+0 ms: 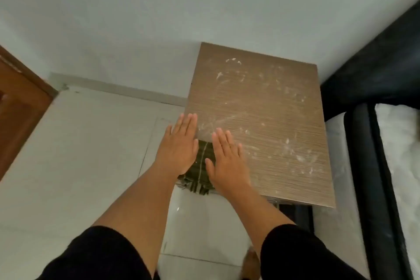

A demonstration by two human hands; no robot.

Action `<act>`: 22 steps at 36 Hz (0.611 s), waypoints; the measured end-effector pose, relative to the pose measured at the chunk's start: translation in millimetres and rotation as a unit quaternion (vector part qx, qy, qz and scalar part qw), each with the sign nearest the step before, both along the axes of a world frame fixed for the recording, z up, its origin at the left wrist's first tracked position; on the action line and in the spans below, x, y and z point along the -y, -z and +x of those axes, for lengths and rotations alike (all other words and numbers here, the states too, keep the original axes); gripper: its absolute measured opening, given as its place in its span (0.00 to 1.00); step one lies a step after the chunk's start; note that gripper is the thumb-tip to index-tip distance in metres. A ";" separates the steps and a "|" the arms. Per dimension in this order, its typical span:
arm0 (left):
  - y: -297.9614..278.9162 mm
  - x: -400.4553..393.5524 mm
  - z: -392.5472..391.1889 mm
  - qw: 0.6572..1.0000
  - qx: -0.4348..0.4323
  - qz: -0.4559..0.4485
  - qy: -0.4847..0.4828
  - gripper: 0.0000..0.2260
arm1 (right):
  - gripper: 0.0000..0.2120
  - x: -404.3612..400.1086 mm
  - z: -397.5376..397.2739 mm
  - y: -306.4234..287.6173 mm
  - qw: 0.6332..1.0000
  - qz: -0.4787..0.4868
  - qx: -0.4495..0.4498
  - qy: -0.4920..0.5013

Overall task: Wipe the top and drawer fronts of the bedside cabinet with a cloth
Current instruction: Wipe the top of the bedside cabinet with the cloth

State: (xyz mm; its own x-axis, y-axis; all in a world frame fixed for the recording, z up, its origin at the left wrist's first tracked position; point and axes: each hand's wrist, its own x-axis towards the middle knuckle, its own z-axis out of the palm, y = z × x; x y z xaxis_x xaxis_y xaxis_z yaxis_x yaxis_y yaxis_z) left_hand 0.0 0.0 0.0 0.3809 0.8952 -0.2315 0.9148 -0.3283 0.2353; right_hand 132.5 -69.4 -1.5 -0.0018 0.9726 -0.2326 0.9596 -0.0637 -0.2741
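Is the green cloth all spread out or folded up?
Folded up. The cloth is a small thick bundle at the cabinet top's near corner, showing between the left hand and right hand.

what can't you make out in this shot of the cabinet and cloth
Head view only:
- Cloth: mostly covered by the left hand and right hand, so its size and fold are unclear.
- Drawer fronts: hidden under the overhanging cabinet top; only a dark sliver shows.
- White marks on the top: too blurred to tell dust from residue.
- Bed: cut off by the right edge.

Dusty wood-grain cabinet top (pixel 261 107) under folded green cloth (pixel 203 166).
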 end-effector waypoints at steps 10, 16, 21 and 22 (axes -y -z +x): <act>37.4 -16.6 -2.6 0.999 -0.024 -0.036 -0.001 0.27 | 0.44 -1.2 -11.5 41.2 0.987 -0.138 0.001 -0.079; 47.8 -23.6 -2.7 0.999 -0.007 -0.042 -0.011 0.26 | 0.38 -1.3 -13.3 44.1 0.991 -0.107 -0.013 -0.072; 47.2 -30.6 -1.3 0.998 0.009 -0.050 -0.022 0.26 | 0.22 -7.4 -8.2 38.8 0.995 -0.056 -0.032 -0.081; 46.9 -32.2 -0.8 0.998 0.012 -0.051 -0.023 0.26 | 0.20 -10.6 -8.2 37.6 0.995 -0.042 -0.033 -0.085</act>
State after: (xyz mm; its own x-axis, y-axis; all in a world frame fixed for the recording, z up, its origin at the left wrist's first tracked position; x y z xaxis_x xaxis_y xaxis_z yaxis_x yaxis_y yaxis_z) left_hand -0.8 32.2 -46.9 0.3461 0.8840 -0.3143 0.9221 -0.2587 0.2877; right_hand 124.3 -58.8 -39.1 -0.1823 0.9340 -0.3074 0.9388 0.0724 -0.3367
